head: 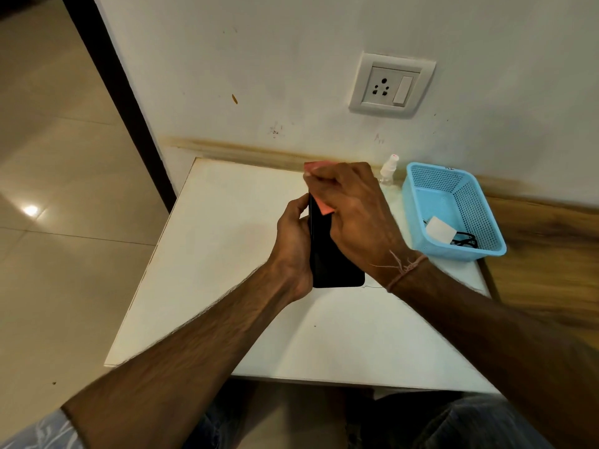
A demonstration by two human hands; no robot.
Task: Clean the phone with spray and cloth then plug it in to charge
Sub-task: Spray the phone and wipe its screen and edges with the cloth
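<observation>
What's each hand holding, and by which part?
Left hand grips the phone by its left edge. Right hand holds the pink cloth bunched under its fingers, against the phone's upper part.

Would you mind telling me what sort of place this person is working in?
Probably a room in a home: a small white table stands against a painted wall with a socket plate, beside a tiled floor.

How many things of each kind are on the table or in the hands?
Phone: 1
Cloth: 1
Spray bottle: 1
Basket: 1
Charger with its cable, in the basket: 1
Total: 5
</observation>
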